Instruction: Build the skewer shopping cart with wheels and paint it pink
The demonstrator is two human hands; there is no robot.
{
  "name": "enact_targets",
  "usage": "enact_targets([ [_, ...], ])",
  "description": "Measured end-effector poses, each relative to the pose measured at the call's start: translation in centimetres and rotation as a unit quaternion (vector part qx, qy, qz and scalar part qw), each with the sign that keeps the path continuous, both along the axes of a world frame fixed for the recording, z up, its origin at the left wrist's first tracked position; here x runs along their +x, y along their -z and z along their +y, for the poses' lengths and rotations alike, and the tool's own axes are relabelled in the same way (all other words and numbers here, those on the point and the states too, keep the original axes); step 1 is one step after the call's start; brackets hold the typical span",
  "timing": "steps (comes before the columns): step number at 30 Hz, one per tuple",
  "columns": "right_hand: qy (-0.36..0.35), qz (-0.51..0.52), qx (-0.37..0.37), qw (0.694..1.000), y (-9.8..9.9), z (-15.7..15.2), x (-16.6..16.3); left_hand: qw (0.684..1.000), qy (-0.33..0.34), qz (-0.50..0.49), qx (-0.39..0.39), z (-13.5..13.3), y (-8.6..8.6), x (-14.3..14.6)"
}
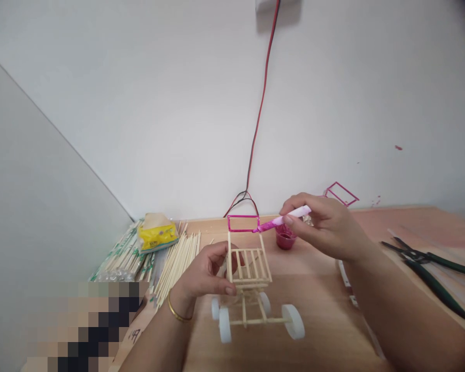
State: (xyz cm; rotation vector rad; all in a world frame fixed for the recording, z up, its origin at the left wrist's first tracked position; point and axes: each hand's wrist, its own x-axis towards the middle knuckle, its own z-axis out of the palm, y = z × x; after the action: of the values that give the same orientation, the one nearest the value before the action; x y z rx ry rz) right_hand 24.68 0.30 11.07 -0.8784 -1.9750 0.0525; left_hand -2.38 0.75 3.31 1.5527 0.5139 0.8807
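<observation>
Two hands busy, head view only. We hold the stick cart (251,289) w/ left hand (207,274), fingers closed on the basket's left side, thumb and fingertips pinching the slats. Right hand (325,225) is clamped on a pink brush (282,219), tip touching the top frame (243,223), which is already pink while the rest of the cart is bare wood. Cart sits on the table (325,320), centre, on four white wheels (293,321).

Our take on doing this well: keep left grip low on the slats, clear of wet paint; light strokes along the rail, not across; don't let the wheels roll, so hold it down a bit.

Around: paint cup (285,238) just behind the cart, near the brush hand, easy to knock w/ the wrist. Second pink frame (341,193) behind the right hand. Skewer pile (176,261) and yellow packet (157,232) to the left, apart from the cart. Pliers (430,268) far right. Red/black wire (256,134) hangs down the wall, not in the way.
</observation>
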Motion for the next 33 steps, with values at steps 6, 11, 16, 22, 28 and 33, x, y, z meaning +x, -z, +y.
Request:
enact_targets([
  [6, 0.026, 0.032, -0.046, 0.998, 0.2, 0.2, 1.0, 0.999, 0.011, -0.030, -0.016, 0.0, 0.1, -0.3],
  [11, 0.031, 0.057, -0.037, 0.997, 0.5, 0.2, 0.9, 0.999, 0.021, -0.029, -0.028, -0.1, 0.0, -0.4],
  [16, 0.055, 0.038, -0.017, 0.998, 0.2, 0.2, 0.6, 0.998, 0.019, -0.035, -0.051, -0.1, 0.1, -0.4],
  [22, 0.047, 0.055, -0.025, 0.997, 0.4, 0.2, 0.6, 0.998, 0.032, -0.035, -0.050, 0.0, 0.3, -0.5],
  [28, 0.053, 0.056, -0.009, 0.997, 0.5, 0.3, 0.8, 0.997, 0.040, -0.054, -0.049, -0.1, 0.3, -0.5],
  [33, 0.031, 0.068, -0.030, 0.997, 0.5, 0.2, 0.6, 0.995, 0.055, -0.064, -0.044, -0.1, 0.2, -0.3],
])
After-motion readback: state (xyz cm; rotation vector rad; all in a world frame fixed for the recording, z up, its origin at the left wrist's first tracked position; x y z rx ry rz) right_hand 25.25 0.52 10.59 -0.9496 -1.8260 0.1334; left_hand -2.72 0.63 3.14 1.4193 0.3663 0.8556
